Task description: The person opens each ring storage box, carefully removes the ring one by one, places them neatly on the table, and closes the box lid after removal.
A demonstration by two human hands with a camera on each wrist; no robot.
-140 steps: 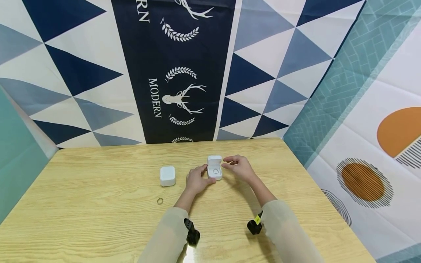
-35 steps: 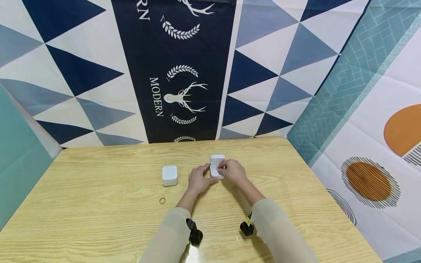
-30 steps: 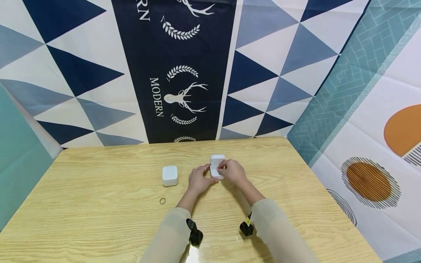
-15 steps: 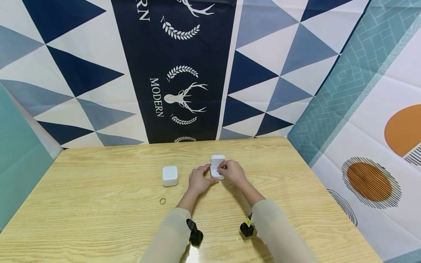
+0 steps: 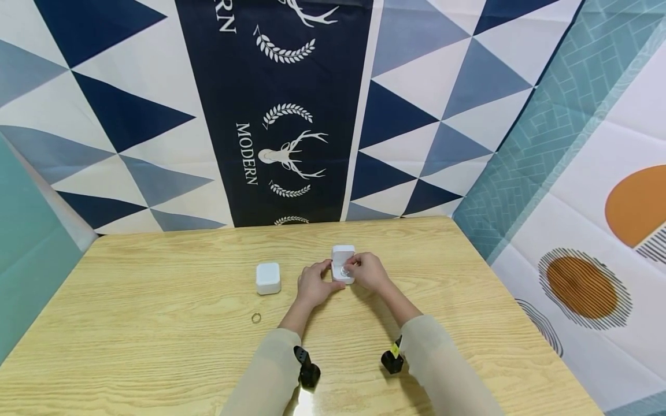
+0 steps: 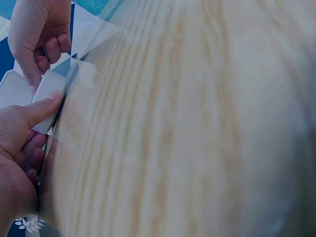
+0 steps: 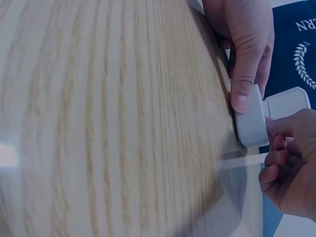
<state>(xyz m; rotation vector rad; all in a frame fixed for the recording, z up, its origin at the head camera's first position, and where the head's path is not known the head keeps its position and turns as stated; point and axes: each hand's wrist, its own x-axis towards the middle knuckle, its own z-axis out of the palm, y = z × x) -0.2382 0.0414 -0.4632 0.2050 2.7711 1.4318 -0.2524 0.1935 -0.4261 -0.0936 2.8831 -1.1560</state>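
A small white ring box stands on the table with its lid raised. My left hand grips it from the left, the thumb lying along its front in the left wrist view. Inside the box a silvery ring shows partly. My right hand reaches in from the right, thumb and index finger pinching at this ring, other fingers curled. In the right wrist view the box front shows under the left thumb, while the ring is hidden behind it.
Left of my left hand a second white box sits with its lid down. Nearer to me a thin gold-coloured ring lies on the wooden table. Patterned cloth hangs behind the table's far edge.
Earliest, my right hand was beside the box, apart from it, with the ring in full view. Its fingertips have since moved left into the box. My left hand has kept its grip.
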